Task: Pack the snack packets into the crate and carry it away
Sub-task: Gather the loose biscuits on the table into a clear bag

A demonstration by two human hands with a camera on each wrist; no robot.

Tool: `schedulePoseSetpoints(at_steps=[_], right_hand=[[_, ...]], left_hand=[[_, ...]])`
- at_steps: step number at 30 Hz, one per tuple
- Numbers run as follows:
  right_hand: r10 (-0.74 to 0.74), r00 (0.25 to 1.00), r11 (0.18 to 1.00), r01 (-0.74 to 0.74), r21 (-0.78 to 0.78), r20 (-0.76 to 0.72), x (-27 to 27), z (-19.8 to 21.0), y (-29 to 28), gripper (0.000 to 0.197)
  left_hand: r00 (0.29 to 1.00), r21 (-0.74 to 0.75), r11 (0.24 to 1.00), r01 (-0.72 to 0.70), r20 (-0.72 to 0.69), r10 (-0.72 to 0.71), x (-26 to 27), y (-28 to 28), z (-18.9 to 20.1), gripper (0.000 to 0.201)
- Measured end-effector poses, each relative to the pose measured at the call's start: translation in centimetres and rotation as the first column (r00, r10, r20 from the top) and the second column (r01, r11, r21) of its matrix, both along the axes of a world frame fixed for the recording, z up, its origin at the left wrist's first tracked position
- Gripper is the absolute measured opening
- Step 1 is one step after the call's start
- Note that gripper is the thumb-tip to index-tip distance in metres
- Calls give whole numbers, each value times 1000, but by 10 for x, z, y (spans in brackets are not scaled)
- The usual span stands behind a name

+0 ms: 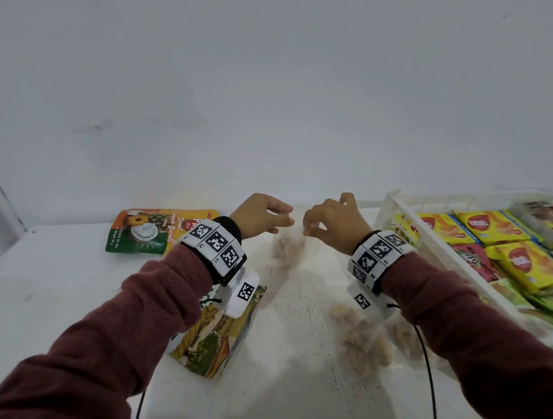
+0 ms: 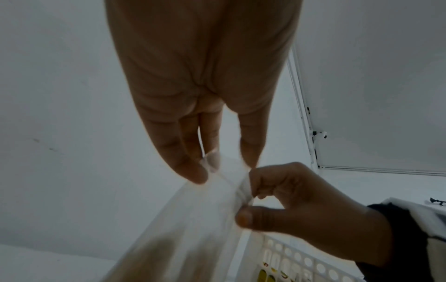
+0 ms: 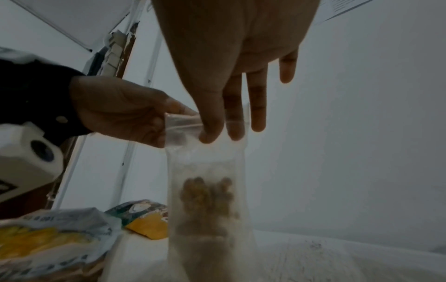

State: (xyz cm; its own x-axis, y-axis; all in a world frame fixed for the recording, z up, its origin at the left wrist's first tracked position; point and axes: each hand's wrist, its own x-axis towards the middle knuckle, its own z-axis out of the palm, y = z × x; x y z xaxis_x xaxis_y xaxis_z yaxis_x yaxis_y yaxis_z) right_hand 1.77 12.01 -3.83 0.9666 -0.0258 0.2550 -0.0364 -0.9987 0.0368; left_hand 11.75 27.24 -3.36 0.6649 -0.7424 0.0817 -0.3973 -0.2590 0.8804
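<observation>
The clear bag (image 1: 287, 248) is motion-blurred; its brown contents are unidentifiable. The crate (image 1: 438, 248) runs off the right edge.

Head view downward over table (image 1: 75, 295); close wrist views facing fingertips.

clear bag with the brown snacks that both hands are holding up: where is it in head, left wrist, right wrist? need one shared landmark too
Head: the clear bag hangs at centre, below the two hands, blurred.
Left wrist: lower centre, its top edge pinched by the left hand and the right hand.
Right wrist: centre, hanging down to the white table.
Shared landmark: the white crate, right in the head view, bottom right in the left wrist view; not in the right wrist view.
</observation>
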Motion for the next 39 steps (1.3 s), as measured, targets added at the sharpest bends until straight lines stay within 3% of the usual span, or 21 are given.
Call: schedulePoseSetpoints(at_steps=[2, 4, 6, 8, 9, 12, 15, 17, 19, 22, 25, 27, 29, 31, 36, 39], right_hand=[[41, 986, 980, -71, 185, 162, 1, -3, -3, 13], [48, 948, 910, -171, 377, 314, 1, -2, -5, 8], [20, 927, 838, -220, 500, 375, 0, 4, -1, 5], [3, 906, 777, -269, 570, 424, 0, 11, 4, 3], [-6, 899, 748, -286, 599, 437, -1, 15, 5, 3], [-26, 882, 663, -337, 668, 471, -3, 20, 9, 13], [-60, 869, 622, -352, 699, 491, -9, 22, 9, 41], [-118, 911, 558, -268, 785, 395, -11, 20, 5, 73], [-105, 970, 450, -148, 881, 217, -11, 15, 3, 88], [-22, 996, 297, -76, 952, 86, -8, 5, 7, 69], [-123, 978, 248, -132, 960, 166, -4, 2, 11, 46], [-184, 960, 225, -170, 959, 213, -2, 2, 11, 38], [-199, 951, 219, -191, 957, 235, -1, 3, 12, 32], [-182, 951, 214, -210, 954, 250, -3, 4, 15, 33], [-91, 968, 160, -218, 963, 235, -5, 5, 12, 56], [-103, 957, 155, -254, 955, 272, -1, 3, 14, 56]], left_hand=[[1000, -32, 999, -4, -24, 4, -1, 1, -2, 50], [999, -23, 1000, -7, -46, 6, 0, 4, -7, 77], [997, 41, 999, 30, -73, -27, 0, 4, -14, 96], [991, 91, 991, 100, -104, -90, -2, 4, -21, 99], [985, 91, 987, 135, -118, -124, -2, 3, -24, 94], [974, 20, 985, 174, -149, -169, -4, 3, -25, 48], [977, -56, 988, 144, -148, -151, -2, 5, -25, 28], [980, -77, 987, 141, -132, -151, -1, 7, -24, 24], [981, -96, 983, 157, -104, -166, -1, 8, -24, 17], [986, -108, 985, 136, -82, -145, -2, 6, -23, 15], [982, -127, 986, 108, -138, -125, -4, 6, -24, 35], [951, -176, 971, 165, -234, -204, -4, 9, -26, 41], [921, -219, 954, 205, -286, -263, -4, 9, -29, 60], [929, -244, 951, 189, -270, -254, -4, 9, -29, 55], [965, -239, 966, 96, -217, -150, 1, 9, -25, 31], [965, -230, 972, 53, -240, -109, 3, 7, -28, 28]])
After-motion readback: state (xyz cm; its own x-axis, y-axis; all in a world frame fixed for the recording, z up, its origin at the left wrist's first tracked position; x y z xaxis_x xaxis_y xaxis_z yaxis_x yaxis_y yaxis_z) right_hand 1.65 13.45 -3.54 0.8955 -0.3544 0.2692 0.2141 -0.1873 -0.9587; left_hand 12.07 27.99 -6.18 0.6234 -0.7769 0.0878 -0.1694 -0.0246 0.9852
